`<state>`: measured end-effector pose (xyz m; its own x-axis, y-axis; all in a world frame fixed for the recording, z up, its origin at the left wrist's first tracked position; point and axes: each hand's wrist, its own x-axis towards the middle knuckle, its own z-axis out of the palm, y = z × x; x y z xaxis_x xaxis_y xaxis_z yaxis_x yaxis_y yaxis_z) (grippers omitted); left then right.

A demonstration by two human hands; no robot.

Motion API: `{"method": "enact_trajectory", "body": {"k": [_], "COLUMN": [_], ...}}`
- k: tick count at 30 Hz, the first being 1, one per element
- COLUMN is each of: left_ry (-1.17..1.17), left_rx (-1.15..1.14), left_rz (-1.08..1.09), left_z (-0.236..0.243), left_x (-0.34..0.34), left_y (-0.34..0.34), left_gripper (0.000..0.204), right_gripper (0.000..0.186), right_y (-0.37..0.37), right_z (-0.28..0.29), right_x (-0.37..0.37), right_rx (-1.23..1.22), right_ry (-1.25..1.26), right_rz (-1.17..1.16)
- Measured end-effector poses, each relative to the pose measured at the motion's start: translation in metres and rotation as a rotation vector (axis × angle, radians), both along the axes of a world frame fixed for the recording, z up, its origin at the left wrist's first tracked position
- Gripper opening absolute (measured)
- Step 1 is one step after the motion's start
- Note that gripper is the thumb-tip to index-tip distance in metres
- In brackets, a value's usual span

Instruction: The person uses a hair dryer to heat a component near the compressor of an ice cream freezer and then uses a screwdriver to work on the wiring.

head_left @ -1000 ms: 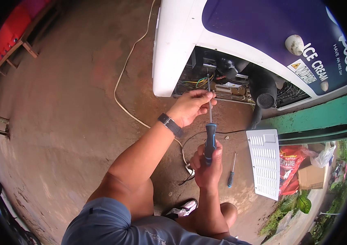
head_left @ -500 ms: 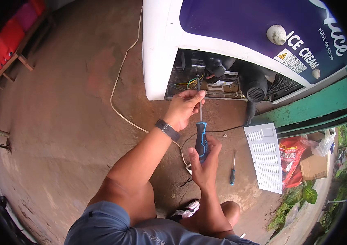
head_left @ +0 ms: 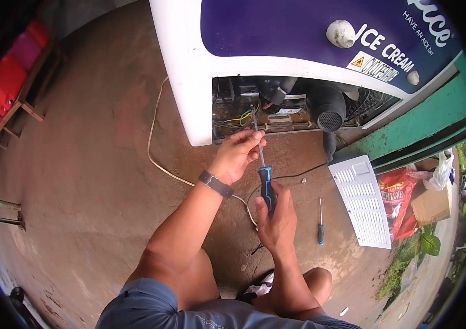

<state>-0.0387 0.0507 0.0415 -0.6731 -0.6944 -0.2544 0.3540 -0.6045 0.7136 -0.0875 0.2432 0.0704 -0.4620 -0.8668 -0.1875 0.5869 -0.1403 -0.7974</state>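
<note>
A long screwdriver (head_left: 266, 183) with a black and blue handle points away from me, its tip inside the open lower compartment (head_left: 293, 118) of a white and purple ice cream freezer (head_left: 181, 71). My left hand (head_left: 235, 153) pinches the metal shaft just outside the opening. Around the lower end of the handle, my right hand (head_left: 278, 222) is closed. Near the tip are a dark metal part and yellow and green wires (head_left: 245, 116). What the tip touches is too small to make out.
A black hair dryer (head_left: 329, 112) stands at the opening's right side. A smaller screwdriver (head_left: 320, 222) and a white louvred panel (head_left: 360, 203) lie on the floor at right, beside a red bag (head_left: 397, 192) and a cardboard box (head_left: 431, 205). A pale cable (head_left: 153, 134) runs along the floor.
The view has shifted, so the freezer sits further left in the picture. Both hands keep their hold on the screwdriver, which tilts slightly more to the left.
</note>
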Motion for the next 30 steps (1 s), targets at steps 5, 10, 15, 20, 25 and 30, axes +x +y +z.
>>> {"method": "enact_trajectory", "body": {"k": [5,10,15,20,25,30], "left_ry": [0.006,-0.065,-0.266,-0.657,-0.839,-0.890], "left_rx": [-0.015,-0.082,-0.250,-1.222,-1.431,-1.486], "left_rz": [0.047,0.100,0.121,0.614,0.627,0.540], "left_z": [0.004,0.005,0.016,0.034,0.050,0.051], "left_x": [-0.008,-0.006,-0.003,-0.011,-0.022,-0.038], "left_y": [0.007,0.009,0.009,0.004,-0.040,-0.051], "left_gripper": [0.017,0.015,0.022,0.040,0.062,0.035], "right_gripper": [0.039,0.041,0.040,0.041,0.036,0.022], "right_y": [0.004,-0.003,-0.003,0.001,-0.005,0.000], "right_z": [-0.004,-0.021,-0.024,-0.017,-0.002,-0.005], "right_x": [-0.005,-0.003,-0.019,-0.016,-0.006,-0.026], "right_rx": [0.035,0.024,-0.186,-0.220,0.223,-0.037], "right_ry": [-0.035,0.698,-0.255,-0.660,0.994,-0.341], "right_rz": [0.009,-0.127,0.102,0.157,-0.159,0.132]}}
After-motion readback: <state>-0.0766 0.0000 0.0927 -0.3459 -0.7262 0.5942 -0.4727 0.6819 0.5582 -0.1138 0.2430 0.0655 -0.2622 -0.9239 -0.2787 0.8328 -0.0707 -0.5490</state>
